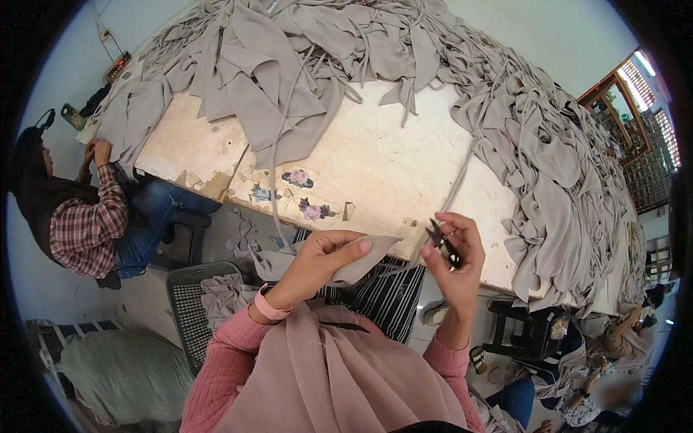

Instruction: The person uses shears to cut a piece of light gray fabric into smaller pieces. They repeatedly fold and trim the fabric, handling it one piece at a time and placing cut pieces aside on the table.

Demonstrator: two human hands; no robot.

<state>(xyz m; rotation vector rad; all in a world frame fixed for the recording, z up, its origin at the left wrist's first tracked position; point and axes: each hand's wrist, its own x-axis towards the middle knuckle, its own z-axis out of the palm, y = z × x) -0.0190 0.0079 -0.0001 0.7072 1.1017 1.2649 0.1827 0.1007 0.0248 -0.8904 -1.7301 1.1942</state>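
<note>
My left hand (332, 256) pinches a piece of grey-taupe fabric (364, 256) by its upper part, just in front of the worn white table's edge. A narrow strip of the same cloth (276, 209) runs from the pile down to it. My right hand (455, 252) holds small dark thread snips (442, 242), raised just right of the fabric's pointed tip, with another narrow strip (462, 180) running behind it. Large heaps of grey cloth pieces (260, 86) lie across the table (354, 159), which has floral stickers near its edge.
A co-worker (79, 224) sits at the left, hands at the table's edge. More people (599, 375) sit at the lower right. A green plastic basket (186, 317) with cloth stands by my left, beside a large sage-green bundle (112, 375). A black stool (516, 328) is at the right.
</note>
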